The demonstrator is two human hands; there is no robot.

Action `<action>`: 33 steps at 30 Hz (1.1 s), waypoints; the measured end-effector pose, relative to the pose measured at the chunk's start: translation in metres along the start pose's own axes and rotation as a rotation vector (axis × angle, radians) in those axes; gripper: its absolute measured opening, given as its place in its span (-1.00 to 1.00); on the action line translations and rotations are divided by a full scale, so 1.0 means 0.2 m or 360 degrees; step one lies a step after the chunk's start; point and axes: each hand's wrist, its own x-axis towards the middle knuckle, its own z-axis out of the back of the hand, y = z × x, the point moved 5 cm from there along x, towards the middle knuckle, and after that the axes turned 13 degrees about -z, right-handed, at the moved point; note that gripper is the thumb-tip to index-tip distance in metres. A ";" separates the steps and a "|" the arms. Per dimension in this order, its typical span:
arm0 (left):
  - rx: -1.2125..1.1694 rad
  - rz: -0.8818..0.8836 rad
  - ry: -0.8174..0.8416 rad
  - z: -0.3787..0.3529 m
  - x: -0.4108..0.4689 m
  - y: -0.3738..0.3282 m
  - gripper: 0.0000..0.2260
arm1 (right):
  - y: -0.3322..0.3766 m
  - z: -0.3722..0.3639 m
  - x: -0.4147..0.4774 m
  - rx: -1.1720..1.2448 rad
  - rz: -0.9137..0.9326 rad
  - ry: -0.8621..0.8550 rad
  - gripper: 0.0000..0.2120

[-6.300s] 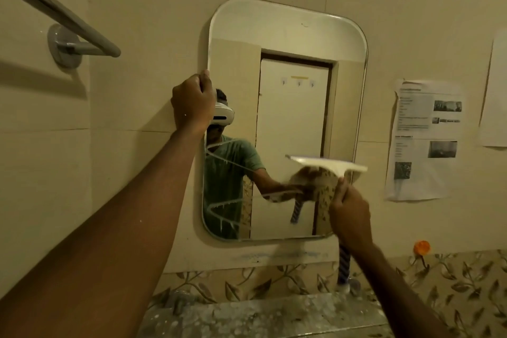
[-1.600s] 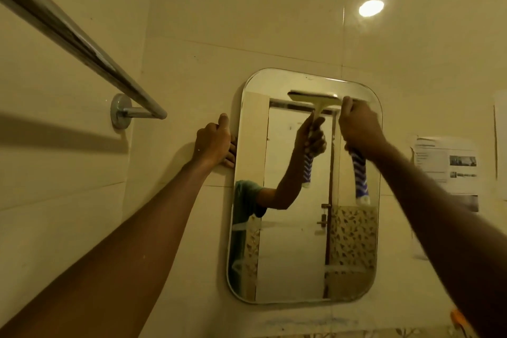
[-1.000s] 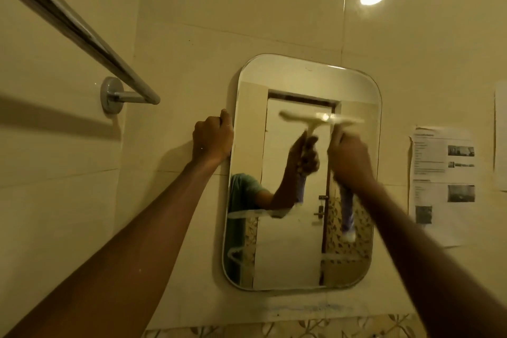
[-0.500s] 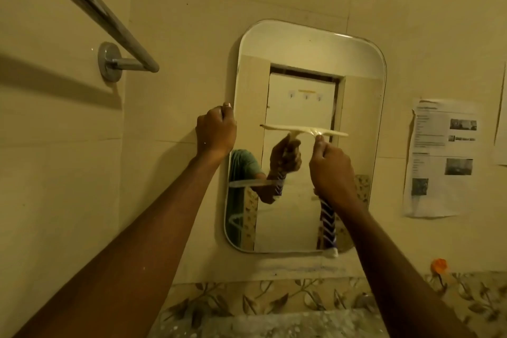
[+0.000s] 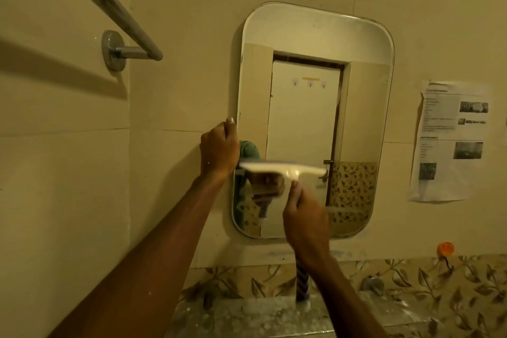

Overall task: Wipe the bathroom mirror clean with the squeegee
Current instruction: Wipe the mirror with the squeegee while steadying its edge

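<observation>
Wiping the glass in a stroke low on its left half is the step judged to be in hand. Entries follow.

- Mirror [image 5: 307, 107]: upright rounded rectangle fixed to the far tiled wall. The upper glass looks clear. Pale streaks show low down, below the blade.
- Squeegee [image 5: 282, 169]: pale blade lying level across the left and middle of the glass, blurred. Its left tip is at the mirror's left edge. The blue-striped handle [image 5: 301, 285] hangs below the lower rim.
- Right hand [image 5: 304, 217]: fingers wrapped round the handle just under the blade's neck.
- Left hand [image 5: 219, 151]: curled at the mirror's left edge and apparently gripping it, touching the blade's left tip.
- Towel rail [image 5: 109, 5]: on the left wall, well apart.
- Paper notice [image 5: 452, 140]: on the wall right of the mirror.

Handling advice, as judgement:
- Hold the blade level with its whole edge pressed evenly to the glass, so no line is left.
- Carry the stroke to the lower rim.
- Lap the next pass over the right strip, where a streak remains.
- Clear the left hand from the blade's path, or the edge beneath it goes unwiped.
</observation>
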 end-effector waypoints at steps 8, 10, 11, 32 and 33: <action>-0.0279 0.0215 0.0050 0.03 0.01 0.03 -0.53 | -0.10 -0.17 -0.10 -0.0167 -0.0058 0.0154 -0.64; -0.0292 0.0192 0.0032 0.03 0.00 0.02 -0.54 | -0.25 -0.19 -0.27 -0.0301 -0.0129 0.0184 -0.56; -0.0293 0.0184 0.0031 0.03 0.00 0.01 -0.54 | -0.29 -0.19 -0.31 -0.0368 -0.0152 0.0171 -0.53; -0.0146 0.0066 0.0019 0.02 -0.01 0.00 -0.61 | -0.34 0.21 0.03 -0.0226 -0.0145 0.0051 -0.61; -0.0146 0.0067 0.0023 0.02 -0.01 0.00 -0.60 | -0.27 0.25 0.12 -0.0179 -0.0114 0.0017 -0.60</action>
